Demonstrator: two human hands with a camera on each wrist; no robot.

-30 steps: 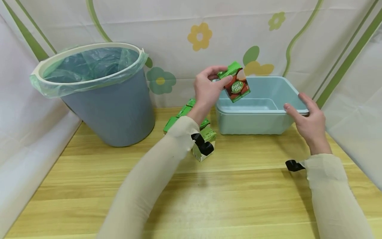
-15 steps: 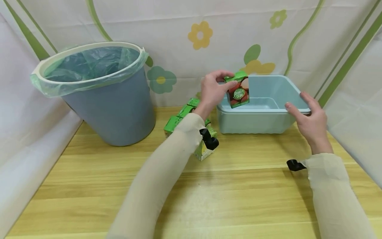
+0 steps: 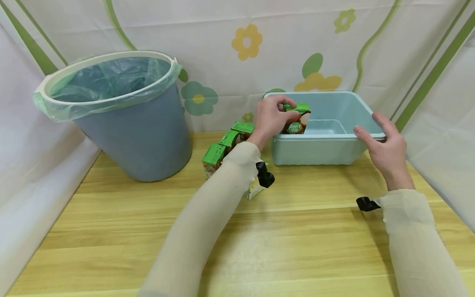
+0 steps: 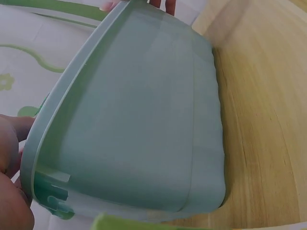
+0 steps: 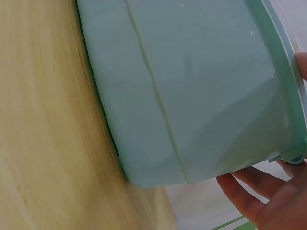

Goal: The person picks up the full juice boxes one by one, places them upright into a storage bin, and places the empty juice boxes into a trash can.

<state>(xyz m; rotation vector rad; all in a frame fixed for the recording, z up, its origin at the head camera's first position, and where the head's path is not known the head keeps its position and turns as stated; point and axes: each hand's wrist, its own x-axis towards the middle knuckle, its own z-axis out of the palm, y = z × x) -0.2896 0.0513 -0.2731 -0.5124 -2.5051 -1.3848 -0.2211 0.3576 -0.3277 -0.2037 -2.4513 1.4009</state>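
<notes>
The juice carton [image 3: 298, 122] with the red fruit print is between your left thumb and fingers; your left hand [image 3: 270, 116] pinches it near its green top, tilted a little. Half a second ago more of this carton stood above the front rim; now it is lower, and its bottom end is hidden by the front wall of the light-blue tub [image 3: 315, 152]. I judge from this that the placing is well advanced, but the carton is not released, and I cannot tell if it touches the tub floor. Your right hand [image 3: 389, 150] grips the tub at its front right corner, with the thumb on the rim and the fingers at the outer side. The tub stands near the back edge of the tabletop [image 3: 278, 251], toward its right corner; beside the carton, bare floor is visible in it. Just left of the tub, partly behind your sleeve [image 3: 200, 218], is a group of green-topped cartons [image 3: 214, 154]. Near the back left corner stands the grey-blue trash can [image 3: 144, 140], lined with a pale green bag [image 3: 111, 76]; its bottom cannot be seen.
</notes>
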